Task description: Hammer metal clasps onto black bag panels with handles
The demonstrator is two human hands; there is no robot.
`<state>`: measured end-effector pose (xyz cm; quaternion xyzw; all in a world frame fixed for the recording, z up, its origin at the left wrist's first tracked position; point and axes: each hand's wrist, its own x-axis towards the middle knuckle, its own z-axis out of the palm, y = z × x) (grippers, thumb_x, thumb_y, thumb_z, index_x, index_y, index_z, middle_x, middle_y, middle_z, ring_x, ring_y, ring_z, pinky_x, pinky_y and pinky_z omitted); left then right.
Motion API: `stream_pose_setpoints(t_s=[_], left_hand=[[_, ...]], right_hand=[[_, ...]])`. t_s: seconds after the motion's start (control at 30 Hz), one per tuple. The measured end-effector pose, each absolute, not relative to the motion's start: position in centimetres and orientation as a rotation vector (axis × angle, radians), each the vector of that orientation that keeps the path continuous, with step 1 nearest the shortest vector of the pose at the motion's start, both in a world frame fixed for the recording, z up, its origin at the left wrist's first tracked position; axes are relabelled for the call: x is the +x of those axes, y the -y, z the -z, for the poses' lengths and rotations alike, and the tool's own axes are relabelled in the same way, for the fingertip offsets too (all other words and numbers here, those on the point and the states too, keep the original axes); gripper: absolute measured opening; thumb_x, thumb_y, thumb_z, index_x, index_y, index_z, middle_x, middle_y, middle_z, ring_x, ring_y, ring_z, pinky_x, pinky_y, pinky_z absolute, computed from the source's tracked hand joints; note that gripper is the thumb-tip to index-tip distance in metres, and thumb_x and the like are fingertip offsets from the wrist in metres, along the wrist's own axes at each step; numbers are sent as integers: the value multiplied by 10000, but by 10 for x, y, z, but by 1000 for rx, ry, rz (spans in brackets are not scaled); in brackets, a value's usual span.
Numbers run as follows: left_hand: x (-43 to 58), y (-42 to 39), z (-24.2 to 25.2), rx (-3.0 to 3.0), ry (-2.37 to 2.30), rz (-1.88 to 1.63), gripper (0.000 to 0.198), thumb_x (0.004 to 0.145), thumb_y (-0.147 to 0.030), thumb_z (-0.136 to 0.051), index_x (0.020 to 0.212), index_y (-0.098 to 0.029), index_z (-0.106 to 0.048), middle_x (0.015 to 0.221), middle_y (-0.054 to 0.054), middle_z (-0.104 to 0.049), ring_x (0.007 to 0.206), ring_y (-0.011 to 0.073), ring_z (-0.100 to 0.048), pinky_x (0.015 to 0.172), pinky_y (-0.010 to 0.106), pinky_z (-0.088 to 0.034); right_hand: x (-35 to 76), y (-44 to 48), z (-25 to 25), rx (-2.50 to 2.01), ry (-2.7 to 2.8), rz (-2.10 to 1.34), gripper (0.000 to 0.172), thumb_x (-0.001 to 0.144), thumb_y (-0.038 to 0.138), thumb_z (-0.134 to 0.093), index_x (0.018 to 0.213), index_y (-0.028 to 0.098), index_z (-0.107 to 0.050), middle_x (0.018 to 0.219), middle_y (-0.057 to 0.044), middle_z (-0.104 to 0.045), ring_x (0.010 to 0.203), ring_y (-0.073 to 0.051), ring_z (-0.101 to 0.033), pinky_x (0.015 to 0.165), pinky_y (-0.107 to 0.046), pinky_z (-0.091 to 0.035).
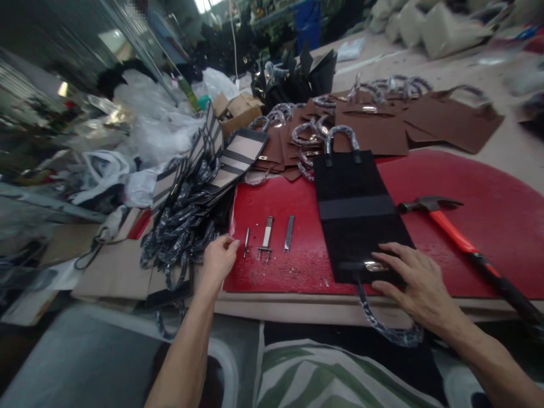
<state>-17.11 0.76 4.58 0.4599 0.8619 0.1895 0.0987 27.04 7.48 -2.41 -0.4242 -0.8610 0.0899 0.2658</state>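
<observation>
A flat black bag piece (pixel 355 209) with wrapped handles lies on a red cutting mat (pixel 467 187). My right hand (pixel 419 283) rests on its near end, fingers spread beside a small metal clasp (pixel 376 266). My left hand (pixel 219 258) sits at the mat's left edge, fingers curled, thumb and fingertips reaching toward a thin metal punch (pixel 247 242). Two more metal tools (pixel 267 235) (pixel 289 232) lie next to it.
A hammer (pixel 459 238) with an orange-and-black handle lies on the mat to the right. Brown bag pieces (pixel 374 124) with handles cover the table behind. Striped bag pieces (pixel 199 181) and wrapped handles pile up at left, with plastic bags and boxes beyond.
</observation>
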Motion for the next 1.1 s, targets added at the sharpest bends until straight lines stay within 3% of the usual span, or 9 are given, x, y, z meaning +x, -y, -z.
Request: stream_pose_setpoints(t_s=[0.3, 0.43, 0.57, 0.67, 0.8, 0.97, 1.1], left_hand=[[-128, -47, -49, 1505, -2480, -265, 309, 852, -479, -586, 865, -199, -717, 869, 98, -745, 830, 269, -691, 686, 314, -446], [-119, -60, -37, 1638, -2412, 10, 403, 777, -605, -616, 729, -211, -685, 741, 128, -717, 721, 321, -676, 592, 334, -416], [-122, -71, -24, 1695, -2384, 50, 350, 725, -545, -655, 586, -226, -622, 594, 93, -659, 597, 292, -639, 519, 308, -366], [-122, -69, -27, 1559, -2319, -86, 314, 686, -498, -676, 563, -215, -615, 535, 58, -621, 539, 243, -598, 495, 286, -358], [-112, -54, -39, 1107, -1972, -635, 420, 662, -563, -719, 743, -155, -653, 637, 36, -658, 553, 187, -603, 534, 272, -462], [-70, -40, -48, 776, -1598, -1085, 493, 657, -507, -820, 889, -123, -615, 863, 72, -708, 734, 212, -698, 658, 306, -557], [-27, -39, -36, 698, -1468, -1291, 464, 678, -457, -834, 919, -155, -578, 878, 34, -693, 770, 214, -719, 722, 343, -587]], right_hand=[[268, -68, 15, -1195, 2310, -309, 439, 912, 532, -574, 1219, 221, -615, 1334, -128, -561, 1238, -342, -494, 1011, -539, -378], [267, -63, 7, -1222, 2306, -387, 432, 894, 477, -625, 1236, 213, -607, 1359, -128, -548, 1266, -329, -474, 1048, -532, -353], [265, -60, 3, -1259, 2279, -442, 424, 883, 452, -641, 1241, 227, -609, 1369, -116, -544, 1286, -322, -461, 1083, -530, -327], [265, -59, 3, -1263, 2278, -442, 426, 886, 451, -638, 1247, 227, -609, 1371, -112, -541, 1300, -322, -449, 1101, -527, -310], [266, -58, 4, -1266, 2283, -443, 418, 880, 408, -651, 1248, 215, -607, 1386, -116, -532, 1317, -323, -438, 1118, -515, -293], [266, -58, 6, -1282, 2291, -437, 434, 868, 388, -674, 1256, 211, -593, 1401, -114, -527, 1334, -323, -423, 1131, -517, -277], [267, -58, 8, -1281, 2289, -432, 425, 887, 416, -650, 1261, 225, -586, 1398, -109, -529, 1341, -325, -420, 1132, -522, -281]])
